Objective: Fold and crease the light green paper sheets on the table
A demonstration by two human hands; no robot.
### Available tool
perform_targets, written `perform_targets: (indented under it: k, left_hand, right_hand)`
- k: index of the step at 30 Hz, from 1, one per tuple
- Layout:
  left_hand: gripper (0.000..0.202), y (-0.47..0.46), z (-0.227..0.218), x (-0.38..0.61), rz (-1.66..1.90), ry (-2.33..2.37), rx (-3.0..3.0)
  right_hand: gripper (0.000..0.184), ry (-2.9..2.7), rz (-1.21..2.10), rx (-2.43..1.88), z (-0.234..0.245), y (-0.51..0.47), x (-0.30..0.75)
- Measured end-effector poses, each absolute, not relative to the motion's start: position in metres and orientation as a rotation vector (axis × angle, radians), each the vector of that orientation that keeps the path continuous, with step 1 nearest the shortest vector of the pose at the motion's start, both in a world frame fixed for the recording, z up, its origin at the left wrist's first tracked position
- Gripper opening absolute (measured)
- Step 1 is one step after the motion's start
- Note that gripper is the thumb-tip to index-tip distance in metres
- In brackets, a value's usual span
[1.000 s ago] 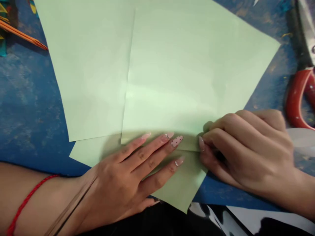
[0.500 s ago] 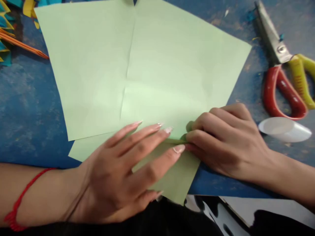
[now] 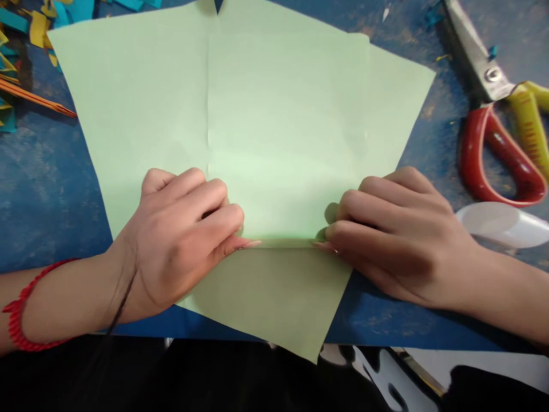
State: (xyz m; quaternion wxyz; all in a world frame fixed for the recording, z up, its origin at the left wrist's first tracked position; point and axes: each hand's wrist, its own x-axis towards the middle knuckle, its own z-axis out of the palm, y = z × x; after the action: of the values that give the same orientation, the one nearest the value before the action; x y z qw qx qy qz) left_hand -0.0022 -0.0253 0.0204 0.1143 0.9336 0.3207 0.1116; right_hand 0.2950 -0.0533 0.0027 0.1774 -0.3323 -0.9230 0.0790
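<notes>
Pale green paper sheets lie overlapped on a blue table. The upper sheet has a narrow fold along its near edge. My left hand has its fingers curled and pinches the left end of that fold. My right hand, fingers also curled, pinches the right end of it. A red cord is round my left wrist. A lower green sheet sticks out toward me below the fold.
Scissors with red and yellow handles lie at the right, with a white curled piece just below them. Orange sticks and teal and yellow paper scraps sit at the far left corner.
My left hand went from flat, fingers stretched over the fold, to curled and pinching its left end. The upper sheet has turned square to me. My right hand stayed on the right end.
</notes>
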Motion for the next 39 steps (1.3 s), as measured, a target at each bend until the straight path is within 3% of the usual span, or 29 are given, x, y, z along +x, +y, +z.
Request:
perform_targets:
  k: [9,15,22,27,34,39]
  left_hand:
    - [0.034,-0.022,0.023,0.004,0.308,0.951,2.77]
    - [0.036,-0.021,0.03,0.002,0.177,0.934,2.769]
    - [0.031,-0.021,0.027,-0.004,0.173,0.918,2.778]
    - [0.013,-0.023,0.028,-0.008,0.305,0.934,2.814]
    - [0.04,-0.037,0.023,-0.008,0.301,0.327,2.851]
    - [0.054,-0.053,0.02,0.002,0.191,0.481,2.804]
  right_hand:
    - [0.026,-2.617,0.236,-0.981,0.003,-0.055,0.294]
    - [0.033,-2.559,0.214,-1.117,0.004,-0.057,0.294]
    - [0.024,-2.617,0.238,-1.095,0.011,-0.054,0.296]
    - [0.027,-2.657,0.208,-1.099,0.017,-0.05,0.298]
    - [0.028,-2.614,0.228,-1.103,0.016,-0.048,0.298]
    - [0.032,-2.594,0.167,-1.133,0.011,-0.051,0.295]
